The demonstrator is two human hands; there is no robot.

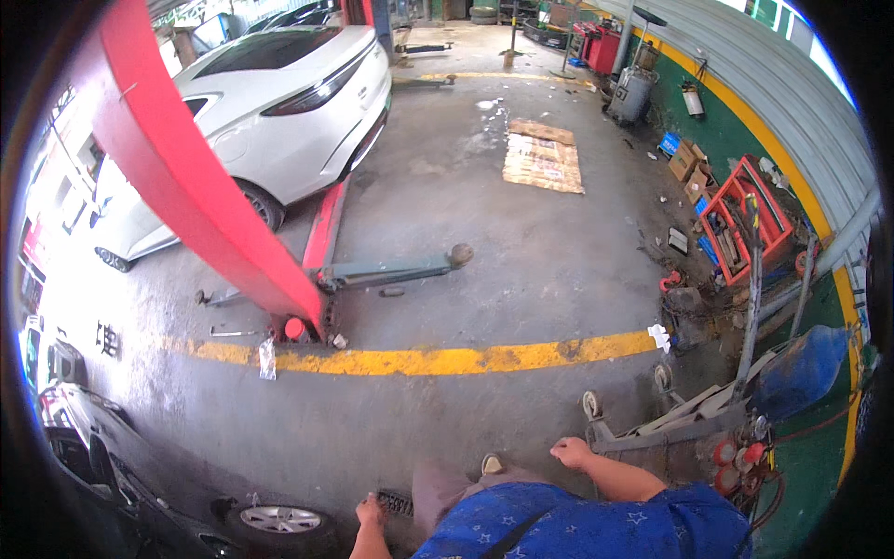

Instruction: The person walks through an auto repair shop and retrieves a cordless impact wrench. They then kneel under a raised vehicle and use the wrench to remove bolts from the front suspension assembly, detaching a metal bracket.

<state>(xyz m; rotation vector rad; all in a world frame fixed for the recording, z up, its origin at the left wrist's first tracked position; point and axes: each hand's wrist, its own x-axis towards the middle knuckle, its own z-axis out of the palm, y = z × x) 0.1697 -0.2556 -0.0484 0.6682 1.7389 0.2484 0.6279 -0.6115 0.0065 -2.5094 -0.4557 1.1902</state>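
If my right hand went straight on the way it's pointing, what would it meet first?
Nothing solid, it seems: the way ahead of your right hand looks free, over the grey floor toward the painted yellow line, though depth is hard to judge.

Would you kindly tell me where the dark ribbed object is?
In the head view, the dark ribbed object is low, left of centre, between the left hand and the trousers.
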